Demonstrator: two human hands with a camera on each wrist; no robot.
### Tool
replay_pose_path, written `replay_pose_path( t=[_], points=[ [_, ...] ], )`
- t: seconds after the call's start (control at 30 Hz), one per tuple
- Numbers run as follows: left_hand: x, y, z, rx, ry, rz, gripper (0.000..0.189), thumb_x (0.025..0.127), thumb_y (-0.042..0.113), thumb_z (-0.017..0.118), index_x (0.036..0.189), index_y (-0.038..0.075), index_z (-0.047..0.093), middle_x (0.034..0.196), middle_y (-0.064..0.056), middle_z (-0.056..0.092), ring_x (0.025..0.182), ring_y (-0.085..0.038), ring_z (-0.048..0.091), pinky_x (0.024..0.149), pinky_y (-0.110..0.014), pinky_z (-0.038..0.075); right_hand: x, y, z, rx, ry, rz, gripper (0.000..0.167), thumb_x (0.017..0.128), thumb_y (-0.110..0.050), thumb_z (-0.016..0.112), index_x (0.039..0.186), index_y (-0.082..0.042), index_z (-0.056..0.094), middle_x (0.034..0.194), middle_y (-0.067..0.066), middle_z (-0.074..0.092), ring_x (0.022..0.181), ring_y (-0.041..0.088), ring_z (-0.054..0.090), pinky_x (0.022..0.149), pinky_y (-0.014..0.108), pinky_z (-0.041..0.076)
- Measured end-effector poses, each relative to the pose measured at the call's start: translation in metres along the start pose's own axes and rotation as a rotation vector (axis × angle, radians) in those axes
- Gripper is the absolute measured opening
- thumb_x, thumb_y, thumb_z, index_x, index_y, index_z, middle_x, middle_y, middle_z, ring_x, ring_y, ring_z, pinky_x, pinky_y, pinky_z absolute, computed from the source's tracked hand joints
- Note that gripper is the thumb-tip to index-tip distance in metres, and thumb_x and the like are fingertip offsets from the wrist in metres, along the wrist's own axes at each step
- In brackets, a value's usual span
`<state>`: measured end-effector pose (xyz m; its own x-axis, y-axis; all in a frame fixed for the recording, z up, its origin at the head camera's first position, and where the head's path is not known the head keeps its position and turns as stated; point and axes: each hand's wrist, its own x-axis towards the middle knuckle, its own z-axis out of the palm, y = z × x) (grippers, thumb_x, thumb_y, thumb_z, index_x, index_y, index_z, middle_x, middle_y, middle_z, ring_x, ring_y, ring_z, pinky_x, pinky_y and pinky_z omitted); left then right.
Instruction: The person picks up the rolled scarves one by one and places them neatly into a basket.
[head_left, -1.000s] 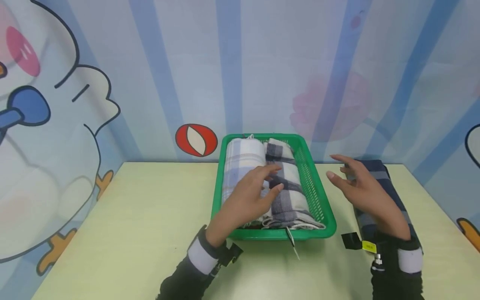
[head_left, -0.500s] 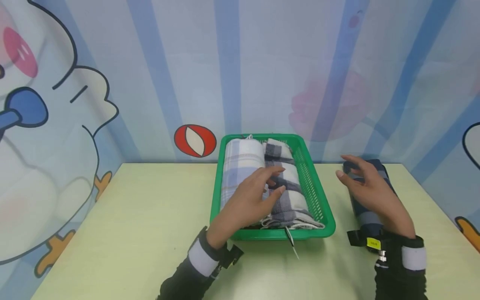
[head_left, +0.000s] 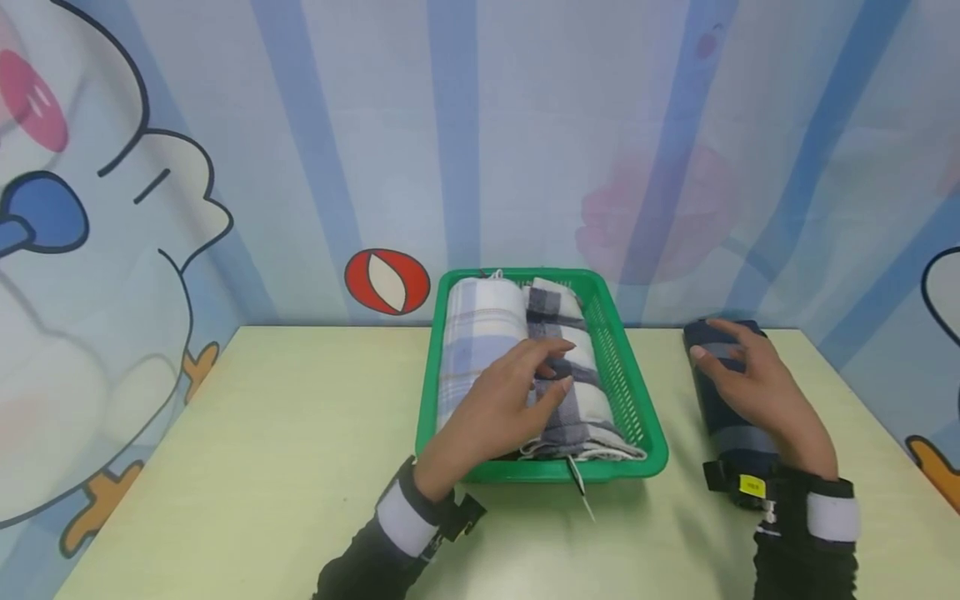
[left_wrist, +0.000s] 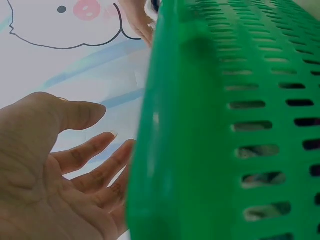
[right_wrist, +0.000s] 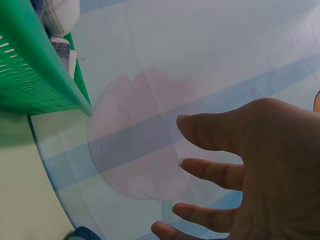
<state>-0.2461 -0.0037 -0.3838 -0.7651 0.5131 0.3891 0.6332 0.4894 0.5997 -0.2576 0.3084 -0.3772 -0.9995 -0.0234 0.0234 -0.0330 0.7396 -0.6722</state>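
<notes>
A green plastic basket (head_left: 656, 442) stands on the table, holding a rolled white and pale-blue checked cloth (head_left: 483, 321) and a folded white and dark-grey checked cloth (head_left: 588, 400). Over the basket hovers my left hand (head_left: 498, 408), fingers loosely bent, holding nothing; the left wrist view shows its empty palm beside the basket wall (left_wrist: 195, 150). To the right lies a rolled dark-blue cloth with grey stripes (head_left: 720, 392). My right hand (head_left: 768, 392) is above that roll, partly covering it in the head view. Between its parted thumb and fingers nothing is held, as the right wrist view shows.
A white tag (head_left: 581, 487) hangs over the basket's front rim. The pale-yellow table (head_left: 300, 442) extends left and in front of the basket. Behind it rises a blue-striped wall covering (head_left: 525, 150) with cartoon figures.
My right hand has moved right, from beside the dark-blue roll to above it. The left hand stays over the basket almost unmoved. The basket and cloths stay in place.
</notes>
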Motion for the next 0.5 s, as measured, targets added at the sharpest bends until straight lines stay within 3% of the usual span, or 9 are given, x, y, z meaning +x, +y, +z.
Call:
replay_pose_path(
  t=[0.5],
  points=[
    [0.0042, 0.0020, 0.0036, -0.019, -0.006, -0.002, 0.042, 0.102, 0.024, 0.055, 0.142, 0.012, 0.049, 0.134, -0.005, 0.059, 0.112, -0.020, 0.064, 0.088, -0.035, 0.057, 0.0031, 0.0064, 0.0043, -0.043, 0.009, -0.049, 0.066, 0.107, -0.034, 0.040, 0.155, 0.006, 0.018, 0.157, 0.041, 0.010, 0.134, 0.067, 0.024, 0.102, 0.073, 0.034]
  ],
)
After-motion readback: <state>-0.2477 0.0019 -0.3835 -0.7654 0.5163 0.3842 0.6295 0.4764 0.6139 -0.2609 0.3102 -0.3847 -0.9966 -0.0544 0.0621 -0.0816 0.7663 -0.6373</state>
